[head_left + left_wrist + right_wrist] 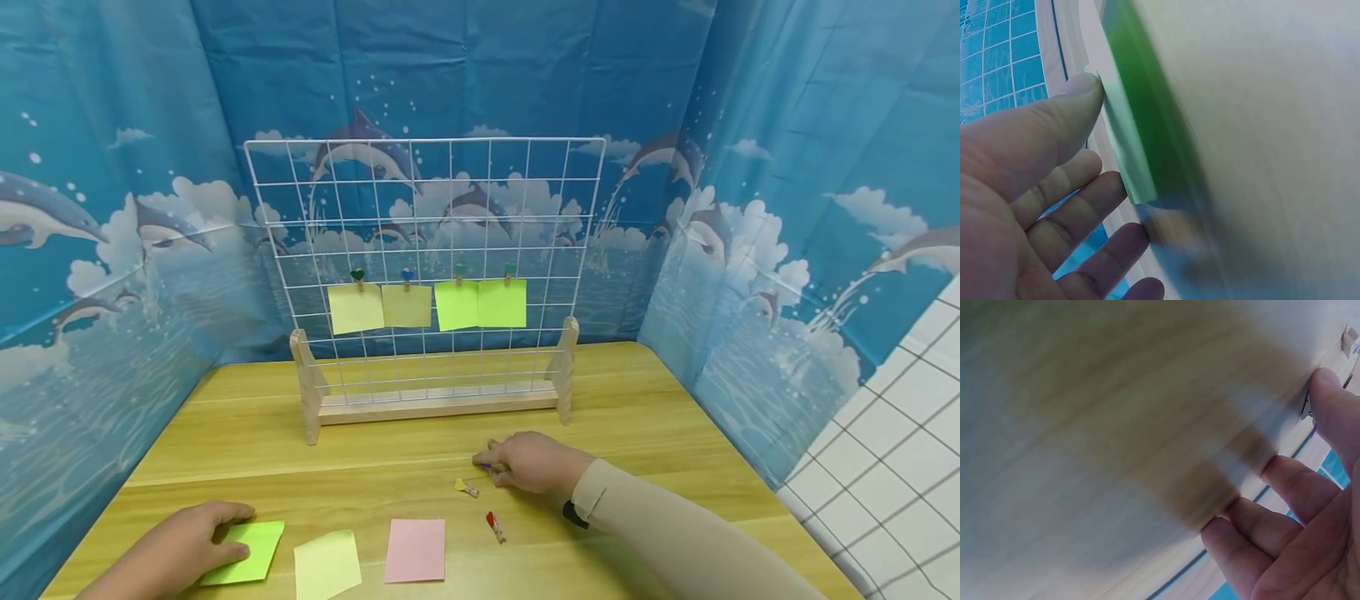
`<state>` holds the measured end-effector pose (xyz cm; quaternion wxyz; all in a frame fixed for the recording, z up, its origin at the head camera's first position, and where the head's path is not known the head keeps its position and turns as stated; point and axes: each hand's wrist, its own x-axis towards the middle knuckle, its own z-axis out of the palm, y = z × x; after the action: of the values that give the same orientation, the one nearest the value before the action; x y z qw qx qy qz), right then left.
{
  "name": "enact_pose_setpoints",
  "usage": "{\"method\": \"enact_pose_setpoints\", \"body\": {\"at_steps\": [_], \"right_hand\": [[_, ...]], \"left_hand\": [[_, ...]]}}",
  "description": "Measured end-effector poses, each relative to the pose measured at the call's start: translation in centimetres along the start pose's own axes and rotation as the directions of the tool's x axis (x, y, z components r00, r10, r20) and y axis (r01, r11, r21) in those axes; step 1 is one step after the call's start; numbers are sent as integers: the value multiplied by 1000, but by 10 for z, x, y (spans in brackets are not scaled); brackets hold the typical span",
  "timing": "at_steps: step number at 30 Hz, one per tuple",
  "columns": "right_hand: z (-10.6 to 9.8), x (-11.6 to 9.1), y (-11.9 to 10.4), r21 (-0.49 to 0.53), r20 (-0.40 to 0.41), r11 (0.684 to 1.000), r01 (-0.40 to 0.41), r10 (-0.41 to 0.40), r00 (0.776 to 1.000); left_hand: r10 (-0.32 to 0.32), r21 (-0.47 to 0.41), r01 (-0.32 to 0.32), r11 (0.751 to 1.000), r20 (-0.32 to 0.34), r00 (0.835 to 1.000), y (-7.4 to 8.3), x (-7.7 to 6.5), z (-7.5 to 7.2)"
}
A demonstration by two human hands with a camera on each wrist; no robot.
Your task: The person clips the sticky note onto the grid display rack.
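Observation:
My left hand point(183, 546) rests at a bright green sticky note pad point(258, 546), its thumb over the paper and the other fingers spread near the far edge. In the left wrist view the pad point(1132, 144) is seen edge-on beside the relaxed fingers. My right hand point(536, 462) reaches down to the table, fingertips on the wood. A small clothespin with a purple top point(486, 467) lies between its thumb and forefinger, partly hidden by them. Close by lie a clothespin with a yellow heart point(467, 487) and one with a red heart point(496, 527).
Pale yellow point(327, 567) and pink sticky notes point(416, 551) lie along the table's near side. Behind them stands a white wire grid point(450, 250) on a wooden base point(442, 408), with several notes clipped on by heart clothespins. Dolphin-print curtains point(480, 67) enclose the wooden table point(622, 400).

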<state>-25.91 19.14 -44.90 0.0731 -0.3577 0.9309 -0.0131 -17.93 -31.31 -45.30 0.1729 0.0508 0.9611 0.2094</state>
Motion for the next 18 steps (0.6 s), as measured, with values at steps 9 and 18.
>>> {"method": "enact_pose_setpoints", "body": {"at_steps": [9, 18], "right_hand": [[0, 1, 1, -18, -1, 1000, 0, 0, 1000], [4, 3, 3, -24, -4, 1000, -6, 6, 1000]], "left_hand": [[0, 16, 1, 1000, -15, 1000, 1, 1, 3], [21, 42, -21, 999, -6, 1000, 1, 3, 2]]}}
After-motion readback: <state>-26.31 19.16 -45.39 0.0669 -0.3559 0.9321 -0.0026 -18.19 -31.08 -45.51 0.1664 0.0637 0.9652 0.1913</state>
